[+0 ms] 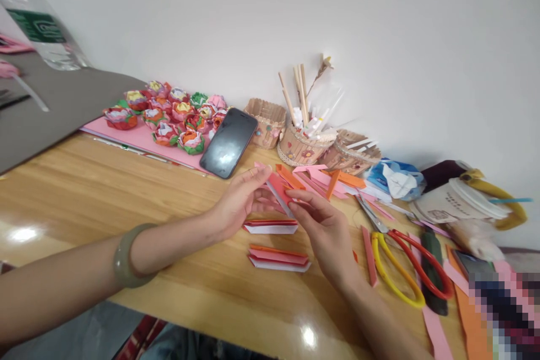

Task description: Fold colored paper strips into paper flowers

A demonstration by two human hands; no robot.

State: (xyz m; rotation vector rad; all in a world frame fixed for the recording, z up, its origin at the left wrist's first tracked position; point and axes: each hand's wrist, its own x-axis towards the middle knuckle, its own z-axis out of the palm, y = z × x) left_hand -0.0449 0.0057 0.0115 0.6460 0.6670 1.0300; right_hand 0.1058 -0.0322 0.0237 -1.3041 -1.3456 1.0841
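Between my two hands is a folded paper strip [278,191], red and pink with a white edge, held tilted above the table. My left hand [247,194] pinches its upper left end between thumb and fingers. The fingertips of my right hand [323,225] close on its lower right end. Below it on the wood lie two stacks of similar folded strips: an upper red and white stack [270,228] and a lower orange, pink and white stack [278,259]. Loose pink and orange paper pieces [333,180] are scattered behind my right hand.
A phone [230,143] leans beside several paper flowers [169,115] on a pink sheet [141,136]. Decorated baskets [264,124] stand by the wall. Scissors [400,259] with red and yellow handles, a dark green tool [432,273] and a white cup [459,202] lie at right.
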